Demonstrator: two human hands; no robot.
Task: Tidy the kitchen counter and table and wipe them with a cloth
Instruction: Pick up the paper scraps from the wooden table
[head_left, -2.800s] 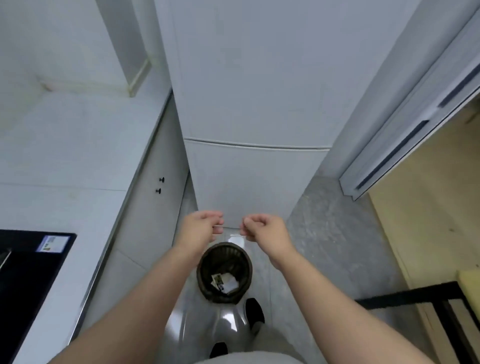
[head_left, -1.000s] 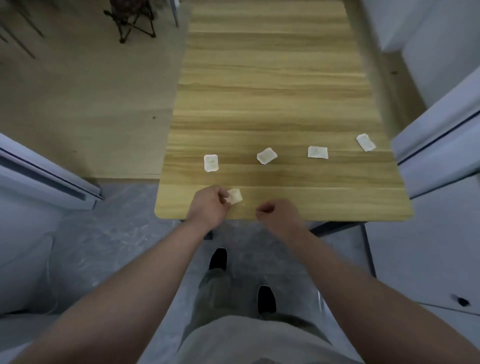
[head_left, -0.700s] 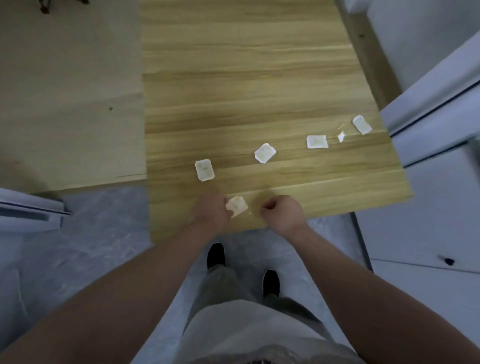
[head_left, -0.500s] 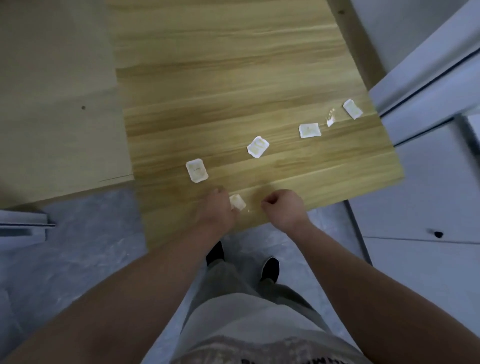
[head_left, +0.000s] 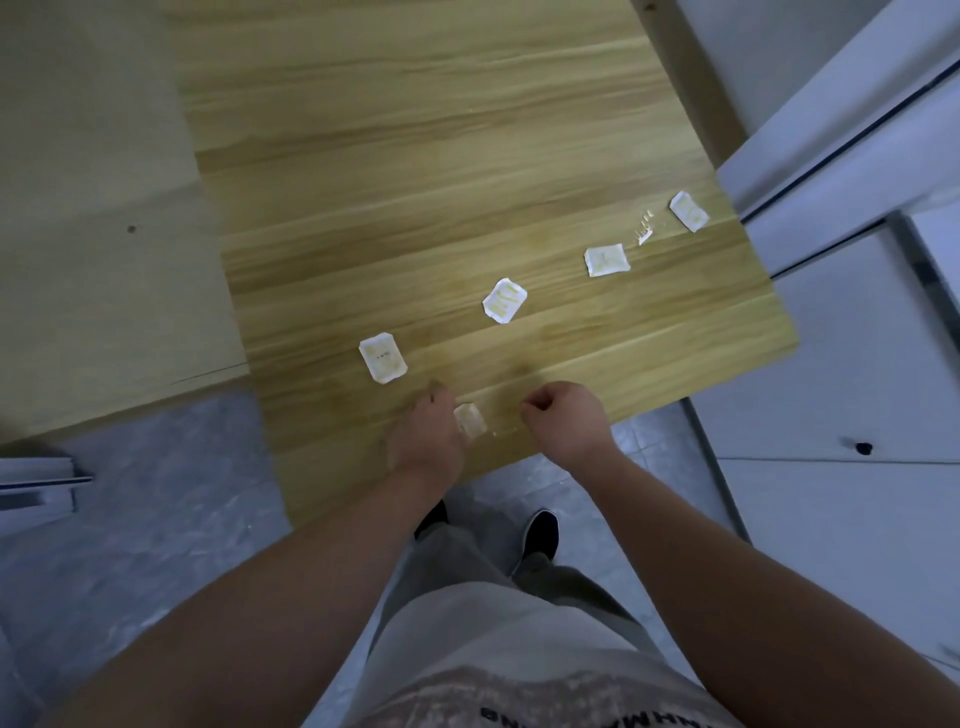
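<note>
Head view: wood-grain table (head_left: 441, 182) with paper scraps (head_left: 504, 300), grey floor (head_left: 156, 519) alongside.

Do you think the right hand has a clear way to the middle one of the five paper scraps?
Probably yes: the right hand looks empty, and only bare table lies between it and that scrap.
</note>
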